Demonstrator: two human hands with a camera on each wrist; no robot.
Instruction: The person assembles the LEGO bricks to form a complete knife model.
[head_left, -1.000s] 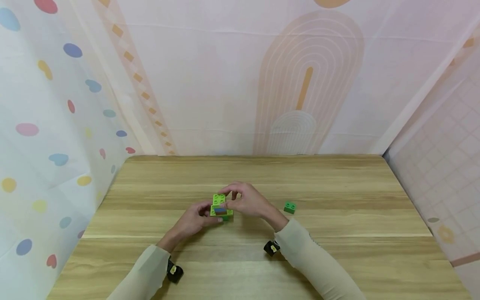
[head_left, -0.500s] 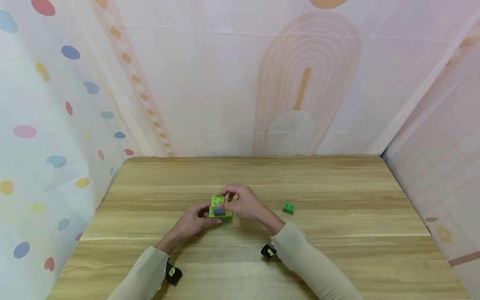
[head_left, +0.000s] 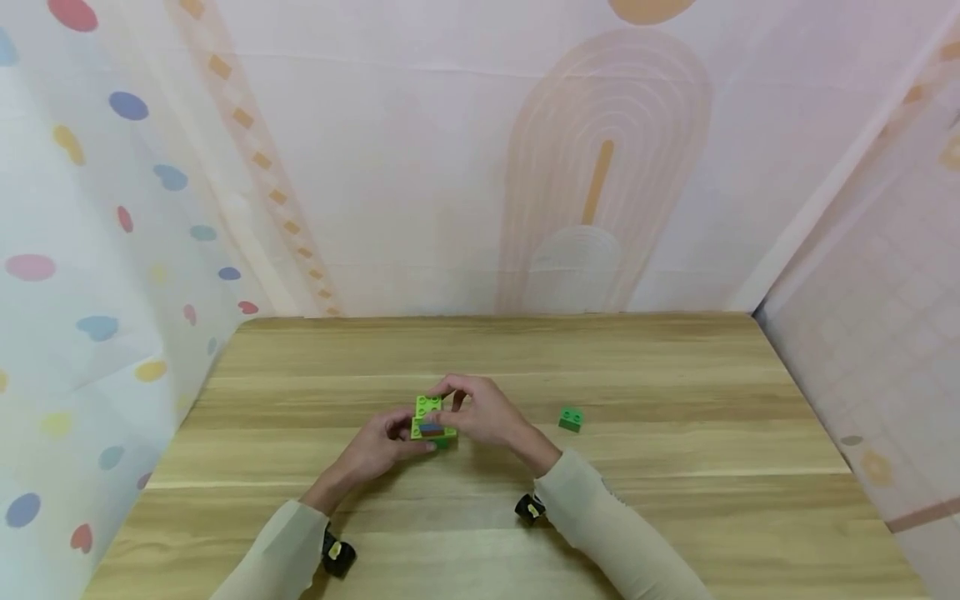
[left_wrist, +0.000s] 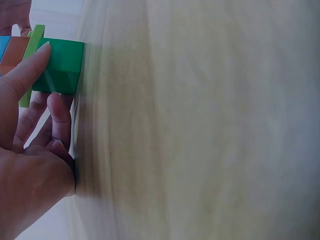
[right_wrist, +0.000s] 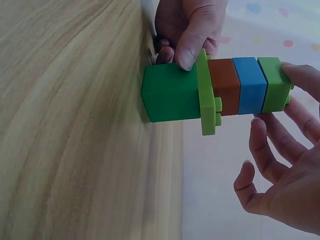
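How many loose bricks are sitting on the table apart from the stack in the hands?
1. A small green brick lies alone on the table, to the right of the right hand. The hands could hide another near the stack.

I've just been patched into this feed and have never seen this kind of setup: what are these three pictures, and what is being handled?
There is no machine here: a person works with two bare hands at a wooden table. The wide picture comes from a camera on the person's head; the two close ones come from cameras strapped to each wrist, so the table looks turned on its side there. The left hand steadies the dark green base of a small block stack. From that base the stack runs through a light green plate, a brown block and a blue block to a green top block. The right hand has its grip on the top. A loose green block lies apart on the right.
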